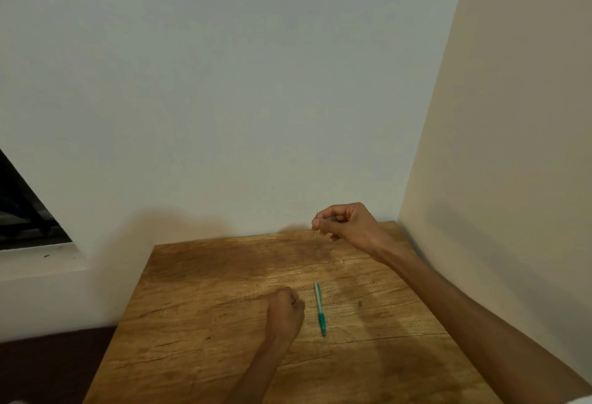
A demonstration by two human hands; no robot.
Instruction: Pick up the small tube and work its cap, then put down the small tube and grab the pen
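Between the curled fingertips of the raised right grip (344, 222) sits one thin needle-like pin (315, 223), upright and pinched above the far worktop (198, 291) edge, while one green pen (319, 307) lies just right of the left grip (286, 310), clenched knuckles-down on the wood, both forearms outstretched.
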